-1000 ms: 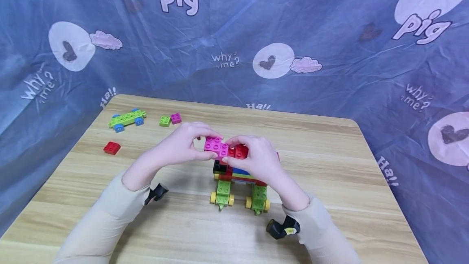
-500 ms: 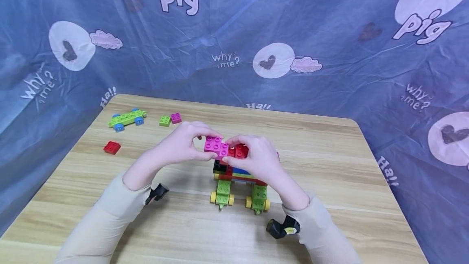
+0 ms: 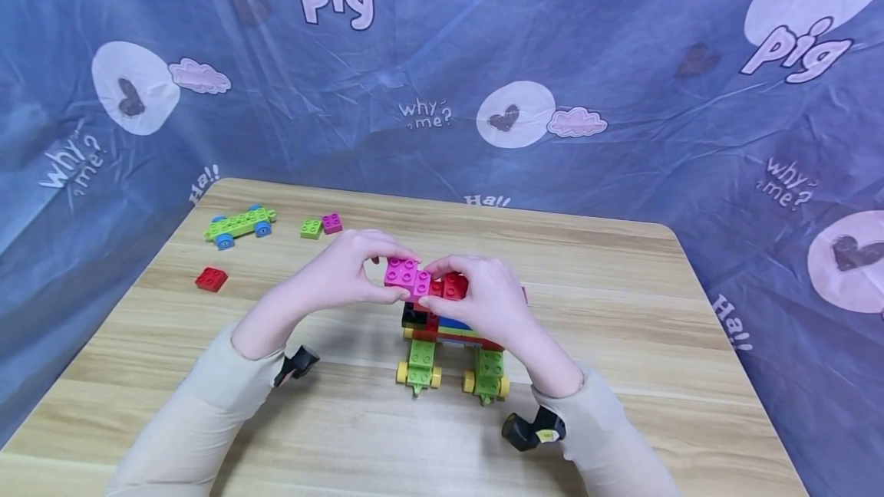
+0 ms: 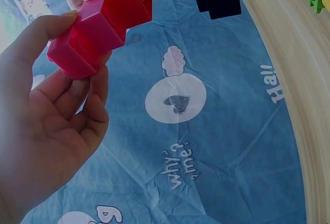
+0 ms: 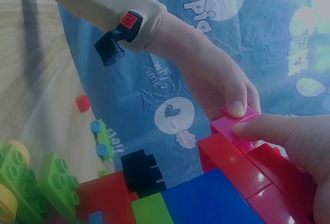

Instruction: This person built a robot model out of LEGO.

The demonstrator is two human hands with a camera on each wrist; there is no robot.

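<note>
Magenta brick [image 3: 407, 276] is what I'm tracking: it sits at the top left end of the brick vehicle [image 3: 449, 343], butted against a red brick [image 3: 453, 284] on its right. Nearest me, the vehicle's green wheel bases with yellow wheels [image 3: 419, 368] stand on the surface [image 3: 621, 374]. Above them, both hands meet over the top course. Left hand [image 3: 345, 276] comes in from the left, thumb and fingers [image 4: 77, 95] pinching the magenta brick by its sides; brick's long axis runs left-right, toward the red one. Right hand [image 3: 483, 297] is clenched on the red brick, thumb tip [image 5: 247, 128] touching the magenta one at the joint. I can't tell whether the magenta brick is fully seated. Left hand is the nearer one to it. Further back left: loose red brick [image 3: 210, 278], small green brick [image 3: 311, 228], small magenta brick [image 3: 332, 222], green wheeled chassis [image 3: 239, 223].
</note>
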